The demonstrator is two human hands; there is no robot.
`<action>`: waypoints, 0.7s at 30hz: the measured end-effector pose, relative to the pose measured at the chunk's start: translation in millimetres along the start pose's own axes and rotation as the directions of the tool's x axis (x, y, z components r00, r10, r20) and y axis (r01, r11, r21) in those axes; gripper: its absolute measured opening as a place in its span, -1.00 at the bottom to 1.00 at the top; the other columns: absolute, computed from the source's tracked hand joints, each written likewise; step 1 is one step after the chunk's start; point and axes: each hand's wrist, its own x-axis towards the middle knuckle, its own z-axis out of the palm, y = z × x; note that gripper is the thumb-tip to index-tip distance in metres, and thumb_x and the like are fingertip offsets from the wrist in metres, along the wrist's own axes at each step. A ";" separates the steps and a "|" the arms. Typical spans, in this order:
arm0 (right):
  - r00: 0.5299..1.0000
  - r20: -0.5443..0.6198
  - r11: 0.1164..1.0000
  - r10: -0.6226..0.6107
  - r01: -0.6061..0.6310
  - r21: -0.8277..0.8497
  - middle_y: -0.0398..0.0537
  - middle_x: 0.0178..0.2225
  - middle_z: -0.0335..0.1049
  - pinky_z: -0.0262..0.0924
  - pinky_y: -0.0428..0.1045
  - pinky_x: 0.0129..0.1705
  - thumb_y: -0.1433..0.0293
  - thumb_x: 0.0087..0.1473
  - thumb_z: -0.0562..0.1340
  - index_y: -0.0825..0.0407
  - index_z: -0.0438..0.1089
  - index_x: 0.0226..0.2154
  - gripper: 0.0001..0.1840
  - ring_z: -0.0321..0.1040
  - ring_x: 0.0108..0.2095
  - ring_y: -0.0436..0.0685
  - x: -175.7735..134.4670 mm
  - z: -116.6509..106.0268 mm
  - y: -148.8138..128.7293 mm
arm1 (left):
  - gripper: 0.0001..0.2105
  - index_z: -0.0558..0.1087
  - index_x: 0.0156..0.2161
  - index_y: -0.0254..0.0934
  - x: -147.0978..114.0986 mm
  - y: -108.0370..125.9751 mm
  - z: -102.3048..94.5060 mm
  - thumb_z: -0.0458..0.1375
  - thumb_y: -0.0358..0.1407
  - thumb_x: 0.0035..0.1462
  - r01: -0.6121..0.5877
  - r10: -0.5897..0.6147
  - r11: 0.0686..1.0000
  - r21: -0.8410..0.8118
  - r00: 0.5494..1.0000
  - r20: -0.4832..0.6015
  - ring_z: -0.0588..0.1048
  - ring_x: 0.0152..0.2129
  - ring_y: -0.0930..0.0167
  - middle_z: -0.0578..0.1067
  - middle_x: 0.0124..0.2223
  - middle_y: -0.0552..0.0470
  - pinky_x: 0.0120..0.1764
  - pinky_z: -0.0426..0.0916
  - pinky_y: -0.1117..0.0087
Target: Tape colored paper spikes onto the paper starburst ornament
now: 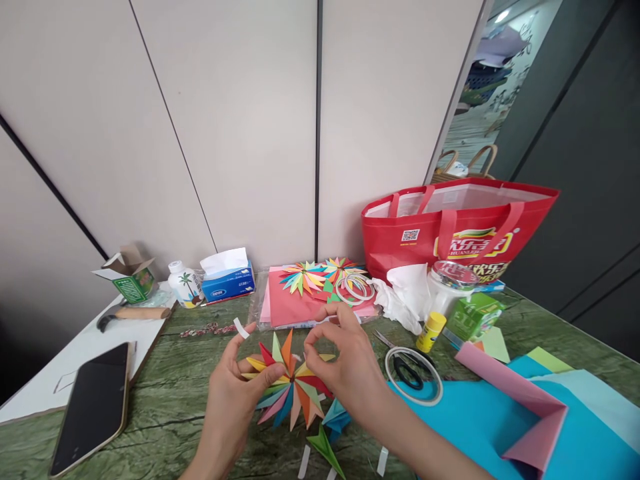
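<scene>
My left hand [235, 387] holds a multicoloured folded-paper star [294, 377], its thumb on the front near the middle. A short white strip of tape [241, 328] sticks up from that hand's index fingertip. Over the star's right side is my right hand [345, 360], thumb and index finger pinched together; whatever they hold is too small to make out. Below the star lie a blue folded paper piece [337, 419] and a green folded paper piece [325, 450]. Pale strips [305, 461] lie near them on the table.
Behind are finished paper stars [303, 277] on red paper [290, 307]. To the right stand a red bag [415, 247], a glue stick [431, 332], scissors [410, 373], a tape roll [437, 393] and blue paper [465, 427]. A phone [93, 407] and hammer [135, 313] lie left.
</scene>
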 end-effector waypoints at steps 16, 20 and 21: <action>0.934 0.292 0.979 0.204 -0.194 -0.065 -0.14 -0.45 0.44 0.08 -0.08 -0.32 0.38 -0.02 0.18 0.03 0.38 -0.54 -0.87 0.32 -0.36 0.08 4.9 -4.8 0.2 | -0.26 0.26 0.03 -0.33 -0.2 -0.1 0.1 0.37 -0.30 -0.37 0.065 -0.064 0.998 -0.022 0.996 0.062 0.37 -0.72 0.53 0.45 -0.68 0.20 -0.58 0.20 0.59; 0.916 0.317 0.968 0.246 -0.216 -0.129 -0.11 -0.47 0.46 0.10 -0.07 -0.31 0.39 -0.07 0.20 0.04 0.40 -0.57 -0.87 0.33 -0.38 0.10 6.1 -6.8 -1.5 | -0.25 0.25 0.04 -0.33 0.6 0.5 0.7 0.37 -0.30 -0.36 0.053 -0.051 0.998 -0.037 0.997 0.051 0.38 -0.71 0.53 0.44 -0.70 0.21 -0.58 0.21 0.59; 0.913 0.319 0.966 0.253 -0.219 -0.140 -0.09 -0.47 0.46 0.11 -0.07 -0.31 0.39 -0.09 0.20 0.05 0.40 -0.57 -0.88 0.34 -0.38 0.10 6.4 -7.3 -2.2 | -0.24 0.24 0.05 -0.34 0.9 1.0 0.8 0.37 -0.30 -0.36 0.053 -0.051 0.998 -0.043 0.998 0.042 0.39 -0.71 0.52 0.44 -0.70 0.21 -0.57 0.23 0.58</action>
